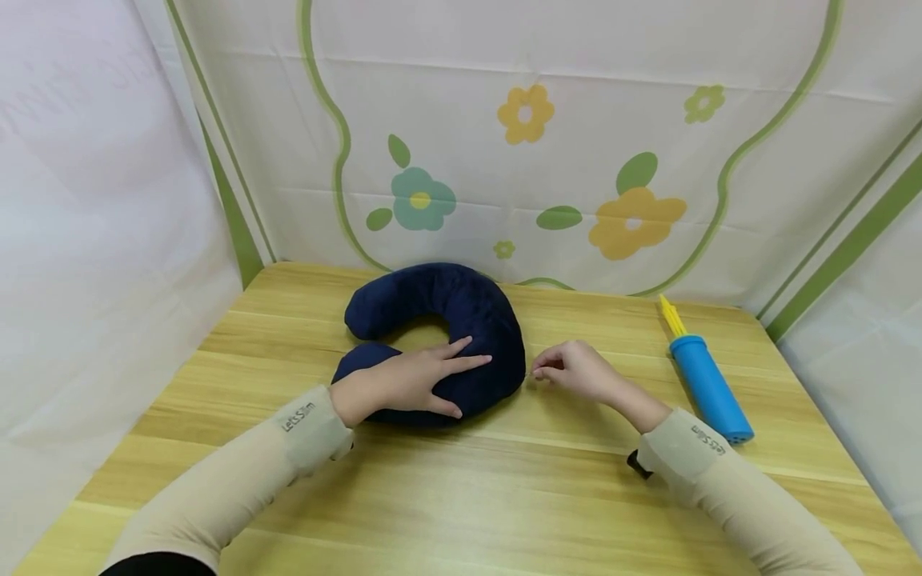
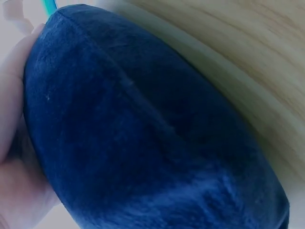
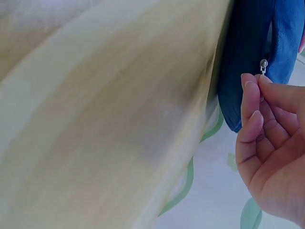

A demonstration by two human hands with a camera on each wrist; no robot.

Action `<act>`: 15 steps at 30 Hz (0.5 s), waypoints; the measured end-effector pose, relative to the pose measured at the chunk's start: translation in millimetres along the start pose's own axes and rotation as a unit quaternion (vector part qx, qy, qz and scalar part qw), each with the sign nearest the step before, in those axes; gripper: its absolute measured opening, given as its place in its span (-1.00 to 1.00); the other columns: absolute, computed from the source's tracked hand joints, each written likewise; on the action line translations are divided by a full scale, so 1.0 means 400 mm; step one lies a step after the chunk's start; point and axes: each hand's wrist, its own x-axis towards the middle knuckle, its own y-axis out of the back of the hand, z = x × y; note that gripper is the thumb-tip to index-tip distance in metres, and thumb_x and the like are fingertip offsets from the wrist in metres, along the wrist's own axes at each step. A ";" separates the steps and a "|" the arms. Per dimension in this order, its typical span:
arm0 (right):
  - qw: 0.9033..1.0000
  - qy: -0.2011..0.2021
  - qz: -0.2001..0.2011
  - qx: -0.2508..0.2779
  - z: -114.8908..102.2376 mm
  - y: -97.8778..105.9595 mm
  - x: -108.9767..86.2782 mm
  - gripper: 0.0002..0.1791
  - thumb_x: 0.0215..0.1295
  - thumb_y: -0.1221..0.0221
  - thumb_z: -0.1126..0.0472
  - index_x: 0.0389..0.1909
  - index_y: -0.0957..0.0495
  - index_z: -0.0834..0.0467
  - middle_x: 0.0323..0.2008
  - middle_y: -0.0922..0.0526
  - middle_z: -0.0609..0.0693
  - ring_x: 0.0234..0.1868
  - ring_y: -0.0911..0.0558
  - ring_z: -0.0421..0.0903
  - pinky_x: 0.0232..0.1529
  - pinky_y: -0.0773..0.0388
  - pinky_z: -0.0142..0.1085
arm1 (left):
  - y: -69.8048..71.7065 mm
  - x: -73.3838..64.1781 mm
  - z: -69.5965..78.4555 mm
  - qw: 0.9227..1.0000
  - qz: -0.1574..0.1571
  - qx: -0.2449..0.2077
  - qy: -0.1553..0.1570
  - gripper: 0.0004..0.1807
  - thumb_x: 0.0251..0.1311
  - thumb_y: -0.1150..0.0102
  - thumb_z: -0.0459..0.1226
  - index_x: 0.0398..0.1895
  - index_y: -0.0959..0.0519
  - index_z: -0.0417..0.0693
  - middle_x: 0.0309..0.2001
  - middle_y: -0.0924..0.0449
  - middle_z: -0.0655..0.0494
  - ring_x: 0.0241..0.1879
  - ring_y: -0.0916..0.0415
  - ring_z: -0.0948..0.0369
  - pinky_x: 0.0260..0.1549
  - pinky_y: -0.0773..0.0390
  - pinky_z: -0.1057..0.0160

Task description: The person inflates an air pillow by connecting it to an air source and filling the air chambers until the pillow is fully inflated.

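Observation:
A navy plush U-shaped neck pillow point(image 1: 497, 320) lies on the table, its opening toward the left. My left hand point(image 1: 421, 380) rests on its near side with the fingers spread; the left wrist view is mostly filled by the pillow's fabric point(image 2: 119, 119). At the pillow's right edge, my right hand point(image 1: 576, 370) pinches a small metal zipper pull point(image 3: 263, 67) between thumb and index finger. Above the slider in the right wrist view, a narrow gap shows along the seam. The tip of the pull is hidden by the fingertips.
A blue hand pump point(image 1: 709, 388) with a yellow nozzle point(image 1: 671, 316) lies on the right of the wooden table point(image 1: 461, 496). Behind the table's far edge hangs a white curtain point(image 1: 461, 96) with printed flowers. White cloth also hangs at both sides.

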 end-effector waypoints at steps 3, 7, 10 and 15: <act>1.000 0.007 -0.002 0.008 0.000 -0.005 -0.006 -0.89 0.39 -0.26 0.39 -0.27 -0.75 0.31 -0.37 -0.76 0.02 -0.44 -0.61 -0.22 -0.40 -0.57 -0.33 | -0.006 0.002 -0.001 1.000 0.008 0.018 0.005 -0.06 0.31 -0.34 0.07 0.66 -0.08 0.28 0.63 0.10 -0.12 0.46 -0.22 -0.15 0.16 -0.53 -0.01; 1.000 0.011 -0.006 0.023 -0.004 -0.017 -0.017 -0.90 0.39 -0.27 0.39 -0.28 -0.75 0.31 -0.37 -0.76 0.02 -0.44 -0.63 -0.22 -0.41 -0.57 -0.35 | -0.010 0.004 -0.003 0.999 0.016 0.039 0.006 -0.07 0.31 -0.33 0.09 0.66 -0.08 0.28 0.62 0.06 -0.12 0.43 -0.28 -0.14 0.10 -0.58 0.01; 0.999 0.022 -0.020 0.037 -0.009 -0.028 -0.025 -0.90 0.38 -0.27 0.38 -0.28 -0.74 0.32 -0.36 -0.76 0.03 -0.43 -0.63 -0.21 -0.42 -0.57 -0.35 | -0.011 0.006 -0.002 0.999 0.018 0.044 0.004 -0.08 0.32 -0.32 0.09 0.66 -0.09 0.28 0.62 0.05 -0.13 0.41 -0.31 -0.14 0.06 -0.60 0.03; 0.997 0.033 -0.037 0.059 -0.013 -0.041 -0.032 -0.90 0.39 -0.27 0.39 -0.28 -0.74 0.33 -0.34 -0.76 0.05 -0.43 -0.62 -0.22 -0.42 -0.57 -0.36 | -0.011 0.008 -0.002 0.999 0.018 0.046 0.005 -0.09 0.32 -0.31 0.08 0.66 -0.09 0.27 0.61 0.04 -0.13 0.40 -0.33 -0.14 0.02 -0.62 0.05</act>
